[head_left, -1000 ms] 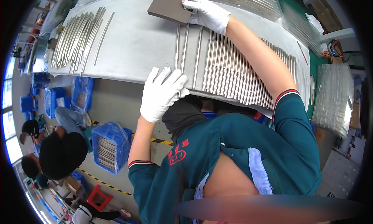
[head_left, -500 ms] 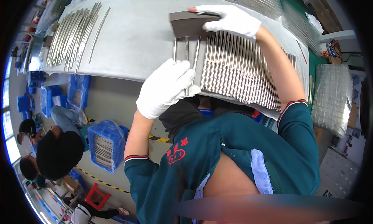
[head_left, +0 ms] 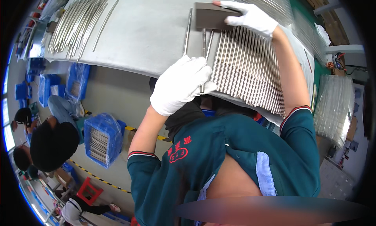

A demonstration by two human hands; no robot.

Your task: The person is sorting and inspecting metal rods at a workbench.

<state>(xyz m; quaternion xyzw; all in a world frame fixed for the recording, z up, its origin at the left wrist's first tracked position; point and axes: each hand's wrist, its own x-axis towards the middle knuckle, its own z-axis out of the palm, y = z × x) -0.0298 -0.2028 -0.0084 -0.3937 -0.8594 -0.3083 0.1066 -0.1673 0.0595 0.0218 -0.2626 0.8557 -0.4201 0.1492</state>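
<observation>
My right hand (head_left: 255,20), in a white glove with a bare fingertip showing, grips a dark grey-brown rectangular block (head_left: 213,17) between thumb and fingers. The block covers the upper end of a thin metal rod (head_left: 203,44) and the far ends of some rods beside it. My left hand (head_left: 181,85), also in a white glove, is closed around that rod near the table's front edge. Another rod (head_left: 188,28) slants up just left of the block, its lower end hidden by the left hand. To the right, a row of metal rods (head_left: 244,65) lies side by side.
A loose pile of rods (head_left: 80,24) lies on the left of the pale-covered table (head_left: 145,30). More rods under clear plastic (head_left: 258,0) are at the back. Blue plastic-lined crates (head_left: 105,138) stand on the floor at left, near other people and a red stool (head_left: 90,190).
Both hands have shifted to the right in the picture, along with the block and rod. A rod left of the block now shows more of its upper length. The view has also moved slightly.
</observation>
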